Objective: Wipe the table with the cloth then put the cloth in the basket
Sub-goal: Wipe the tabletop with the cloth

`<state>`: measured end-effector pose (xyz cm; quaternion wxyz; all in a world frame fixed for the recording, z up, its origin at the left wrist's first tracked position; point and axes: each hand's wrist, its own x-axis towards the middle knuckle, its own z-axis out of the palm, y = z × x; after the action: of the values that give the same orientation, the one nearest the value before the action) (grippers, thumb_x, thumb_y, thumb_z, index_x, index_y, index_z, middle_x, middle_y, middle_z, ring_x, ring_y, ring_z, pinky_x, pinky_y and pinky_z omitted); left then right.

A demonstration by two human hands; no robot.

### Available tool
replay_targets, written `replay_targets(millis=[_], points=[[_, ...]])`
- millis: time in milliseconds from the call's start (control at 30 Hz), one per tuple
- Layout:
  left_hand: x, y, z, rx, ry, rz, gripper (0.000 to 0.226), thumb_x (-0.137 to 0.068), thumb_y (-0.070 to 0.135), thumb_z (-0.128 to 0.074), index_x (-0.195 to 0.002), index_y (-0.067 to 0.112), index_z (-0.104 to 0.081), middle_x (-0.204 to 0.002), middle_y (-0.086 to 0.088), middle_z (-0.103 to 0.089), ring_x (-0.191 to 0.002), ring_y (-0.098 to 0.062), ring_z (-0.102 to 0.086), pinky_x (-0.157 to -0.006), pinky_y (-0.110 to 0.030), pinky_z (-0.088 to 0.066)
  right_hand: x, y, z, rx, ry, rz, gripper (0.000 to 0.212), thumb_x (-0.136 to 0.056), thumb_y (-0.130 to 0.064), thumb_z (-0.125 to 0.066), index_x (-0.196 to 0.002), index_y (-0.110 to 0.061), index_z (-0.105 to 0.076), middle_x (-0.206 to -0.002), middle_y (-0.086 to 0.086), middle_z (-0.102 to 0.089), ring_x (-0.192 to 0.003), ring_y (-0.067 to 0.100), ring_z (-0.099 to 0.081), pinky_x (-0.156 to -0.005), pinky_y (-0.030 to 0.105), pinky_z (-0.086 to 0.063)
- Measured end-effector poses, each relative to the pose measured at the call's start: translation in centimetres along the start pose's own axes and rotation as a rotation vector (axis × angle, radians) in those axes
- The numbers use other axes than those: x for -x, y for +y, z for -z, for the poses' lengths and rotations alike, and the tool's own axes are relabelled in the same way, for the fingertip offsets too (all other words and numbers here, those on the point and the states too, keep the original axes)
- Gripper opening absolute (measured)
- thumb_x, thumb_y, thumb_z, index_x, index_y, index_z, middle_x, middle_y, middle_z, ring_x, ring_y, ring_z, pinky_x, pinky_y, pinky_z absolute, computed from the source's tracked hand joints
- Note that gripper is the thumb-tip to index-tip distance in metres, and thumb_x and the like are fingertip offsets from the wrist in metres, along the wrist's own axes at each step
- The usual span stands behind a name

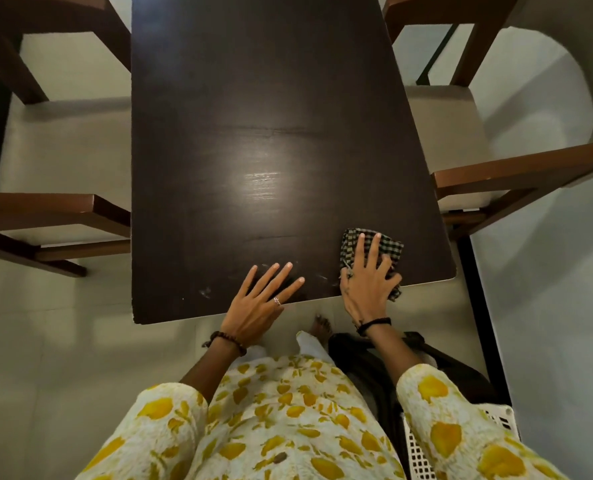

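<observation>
Cloth: a checked, folded rag lying flat on the dark table, lower right of the frame, near the table's front right corner. The right hand presses it down with fingers spread wide and flat, pinning rather than pinching it. The left hand rests open at the table's front edge, lower centre, holding nothing. Pale smears show left of that hand, so wiping appears unfinished. A good stroke keeps the palm flat with even pressure, sweeps in overlapping passes toward the smears, and stops the cloth bunching. The white basket stands on the floor, bottom right, partly hidden by a sleeve.
</observation>
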<state>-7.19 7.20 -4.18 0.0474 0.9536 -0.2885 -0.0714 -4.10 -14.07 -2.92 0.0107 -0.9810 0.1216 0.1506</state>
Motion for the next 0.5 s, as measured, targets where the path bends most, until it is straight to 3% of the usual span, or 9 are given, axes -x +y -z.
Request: replay_targets(millis=[67, 233, 333, 500], points=[[1.2, -2.0, 0.2, -0.008, -0.003, 0.044, 0.088, -0.080, 0.043, -0.057, -0.147, 0.023, -0.004, -0.146, -0.011, -0.036, -0.132, -0.029, -0.036, -0.104, -0.056, -0.028, 0.5, -2.1, -0.1, -0.004, -0.002, 0.006, 0.071, -0.094, -0.039, -0.040, -0.151, -0.019, -0.003, -0.160, 0.013, -0.002, -0.134, 0.036, -0.028, -0.099, 0.056, -0.032], [4.1, -5.8, 0.3, 0.052, -0.063, 0.140, 0.069, -0.083, 0.053, -0.045, -0.140, 0.016, -0.031, -0.145, -0.010, -0.038, -0.132, -0.029, -0.037, -0.105, -0.058, -0.022, 1.9, -6.7, -0.6, -0.001, 0.004, 0.030, 0.073, -0.093, -0.041, -0.043, -0.151, -0.019, -0.004, -0.160, 0.012, -0.002, -0.135, 0.036, -0.029, -0.098, 0.055, -0.033], [5.1, -6.6, 0.2, 0.009, -0.122, 0.120, 0.061, -0.087, 0.051, -0.032, -0.136, 0.017, -0.043, -0.141, -0.006, -0.046, -0.128, -0.025, -0.044, -0.101, -0.055, -0.034, 3.4, -9.5, -0.9, -0.010, 0.021, 0.048, 0.075, -0.090, -0.041, -0.050, -0.151, -0.019, -0.012, -0.159, 0.014, -0.010, -0.132, 0.037, -0.035, -0.095, 0.055, -0.037], [6.0, -7.8, -0.1, -0.035, -0.141, 0.105, 0.061, -0.087, 0.049, -0.027, -0.136, 0.015, -0.043, -0.142, -0.004, -0.045, -0.129, -0.019, -0.043, -0.102, -0.050, -0.036, 5.4, -13.5, -1.4, 0.025, 0.047, 0.099, 0.073, -0.088, -0.045, -0.050, -0.149, -0.019, -0.019, -0.158, 0.013, -0.019, -0.128, 0.034, -0.043, -0.093, 0.053, -0.042]])
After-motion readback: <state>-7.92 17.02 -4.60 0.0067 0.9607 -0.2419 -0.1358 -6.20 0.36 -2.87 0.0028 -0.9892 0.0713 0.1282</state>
